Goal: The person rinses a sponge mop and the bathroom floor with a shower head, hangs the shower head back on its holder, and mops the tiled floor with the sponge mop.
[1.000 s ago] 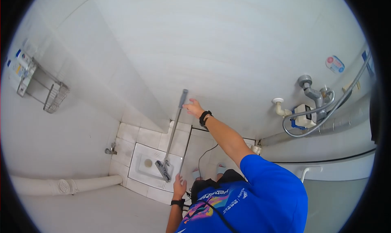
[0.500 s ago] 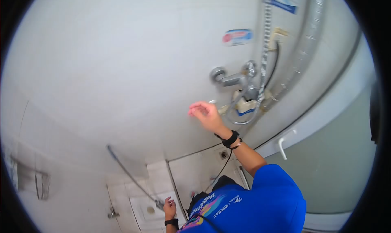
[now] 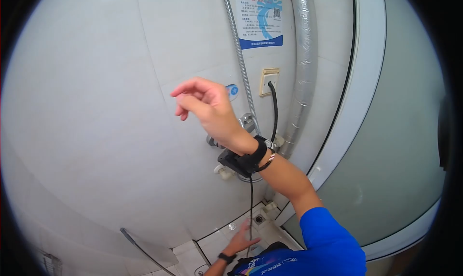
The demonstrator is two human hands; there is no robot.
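My right hand (image 3: 205,102) is raised before the white wall, its fingers loosely curled and parted, with nothing in it. It hides part of a round blue sticker (image 3: 232,92) and is near the shower mixer (image 3: 247,123), which my wrist partly covers. Low in the view, my left hand (image 3: 241,240) is held over the floor with fingers spread, beside a thin black cable (image 3: 251,203). A grey-handled pole (image 3: 140,247) leans at the lower left, touched by neither hand.
A metal shower hose (image 3: 238,44) runs up the wall beside a blue and white notice (image 3: 260,20). Right of these are a socket (image 3: 269,82), a foil-wrapped pipe (image 3: 304,59) and a frosted glass door (image 3: 386,146). A floor drain (image 3: 259,219) lies below.
The view has turned right, away from the squat toilet and wall rack. My right hand has left the pole's handle and risen; my left hand has moved away from the pole's lower end.
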